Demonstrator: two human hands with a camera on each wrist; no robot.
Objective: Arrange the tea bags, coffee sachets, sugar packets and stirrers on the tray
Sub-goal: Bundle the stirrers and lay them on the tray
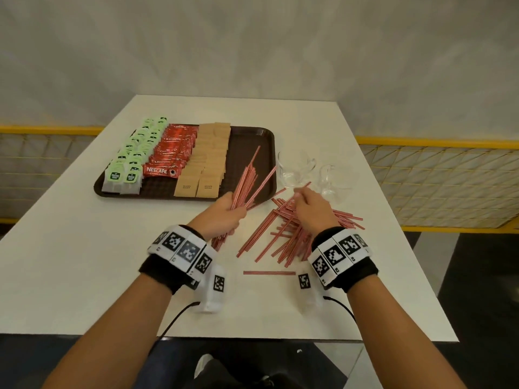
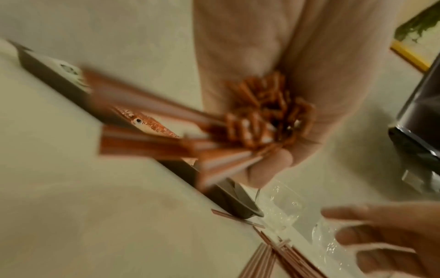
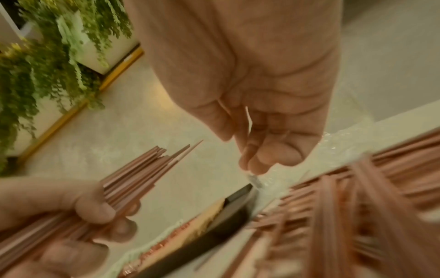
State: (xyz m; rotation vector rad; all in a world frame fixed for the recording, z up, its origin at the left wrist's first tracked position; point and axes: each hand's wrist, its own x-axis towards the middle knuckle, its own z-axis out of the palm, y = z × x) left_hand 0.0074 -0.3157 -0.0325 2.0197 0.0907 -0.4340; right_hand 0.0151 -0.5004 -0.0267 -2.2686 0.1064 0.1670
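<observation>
Left grip: the left hand is curled tight round a bundle of stirrers, red-and-white striped, which fans up and away over the near right corner of the tray.
Right grip: the right hand pinches a single stirrer between thumb and fingertips, just above the loose pile of stirrers.
Hard to make out: both wrist views are blurred; the left wrist view shows only the bundle's cut ends and smeared lengths, so no count is possible. The lower ends of the bundle are hidden behind the left wrist in the head view.
Cut off: the glass cups beside the tray are clear and faint, their outlines hard to trace; the right hand covers part of the pile.
Hand pose: both forearms reach forward over the counter, each wrist wearing a band of black-and-white markers; the left fist is thumb-side up, the right palm faces down.
Tray: tea bags on the left, coffee sachets next, sugar packets beside them, the right part bare and dark.
Loose pile: on the counter right of the tray, with one stray stirrer lying apart, nearer the person.
</observation>
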